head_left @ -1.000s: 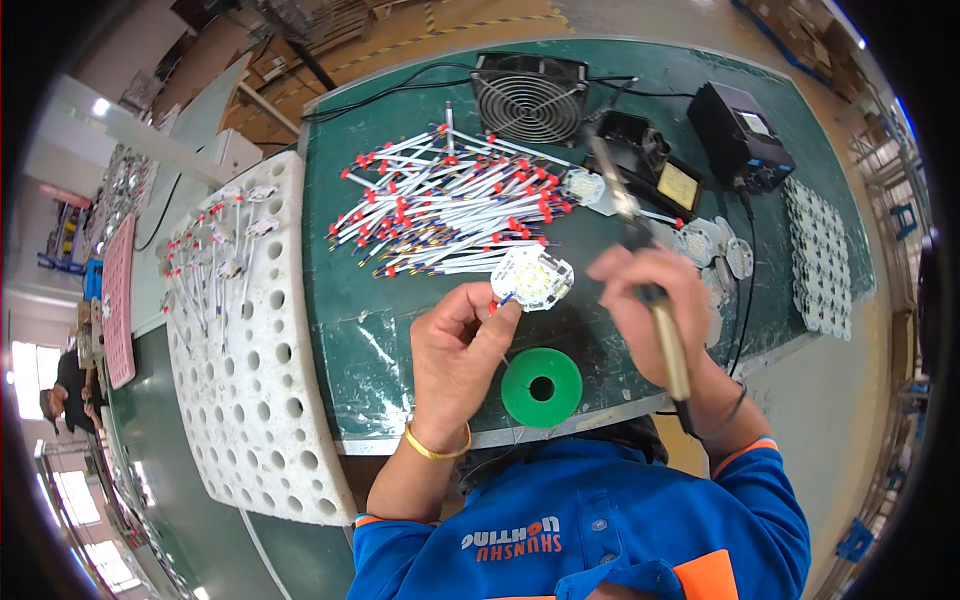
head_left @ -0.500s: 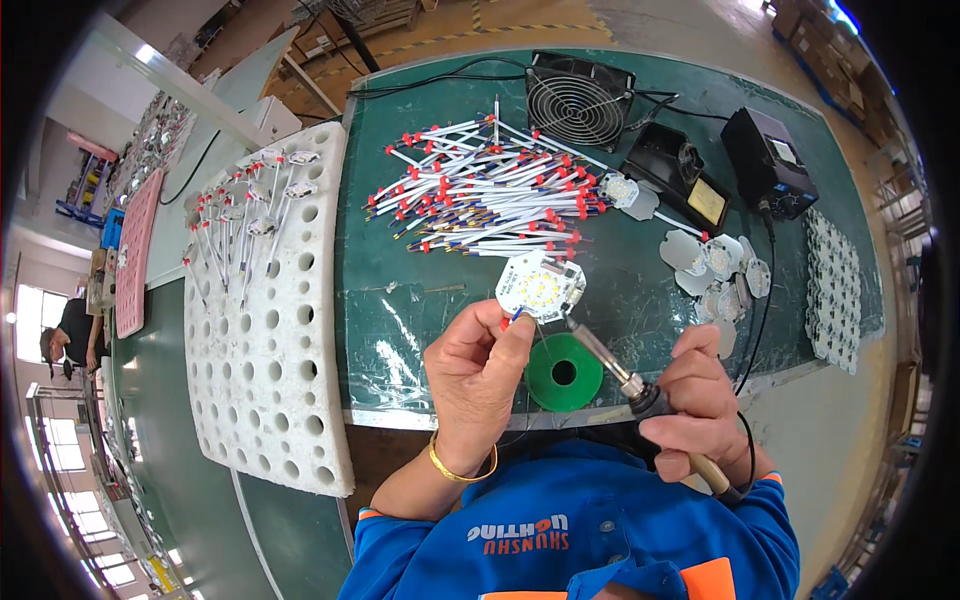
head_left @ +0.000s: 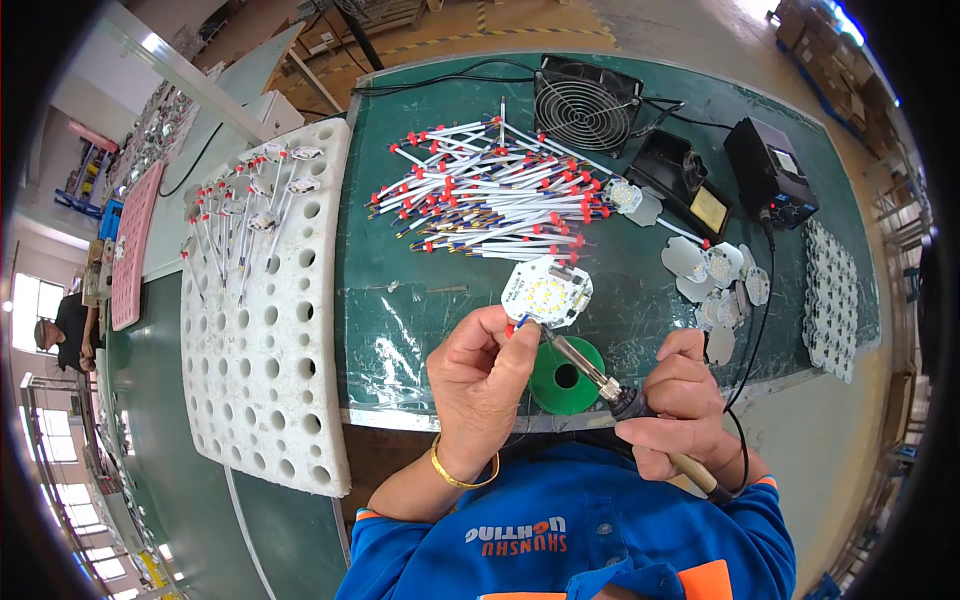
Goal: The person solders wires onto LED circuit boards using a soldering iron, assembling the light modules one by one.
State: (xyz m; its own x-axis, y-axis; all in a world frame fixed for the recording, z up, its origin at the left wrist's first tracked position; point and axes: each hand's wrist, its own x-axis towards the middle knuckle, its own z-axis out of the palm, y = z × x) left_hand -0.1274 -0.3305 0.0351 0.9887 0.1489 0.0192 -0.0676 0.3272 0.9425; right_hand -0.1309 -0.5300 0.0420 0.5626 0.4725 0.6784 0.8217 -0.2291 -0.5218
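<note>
My left hand (head_left: 480,375), wearing a gold bracelet, pinches a white LED circuit board (head_left: 545,292) at its lower edge. A short blue wire end and a bit of red show at the fingertips. My right hand (head_left: 685,405) is wrapped round a soldering iron (head_left: 588,367), its tip at the board's lower edge close to the blue wire. Whether the tip touches the board is too small to tell. Under the iron stands a green spool (head_left: 552,388) with a dark centre hole. Beyond the board lies a heap of white wires (head_left: 480,195) with red pieces.
A white foam block (head_left: 285,400) with holes holds several wired boards at left. Along the back are a black fan (head_left: 588,105), an iron stand (head_left: 685,185) and a black box (head_left: 768,170). Loose boards (head_left: 715,280) and a board panel (head_left: 830,300) lie right. Another person (head_left: 72,330) is far left.
The soldering iron has moved left, its tip passing from the board's right edge to the lower edge near the blue wire. The board has shifted slightly rightward and down.
</note>
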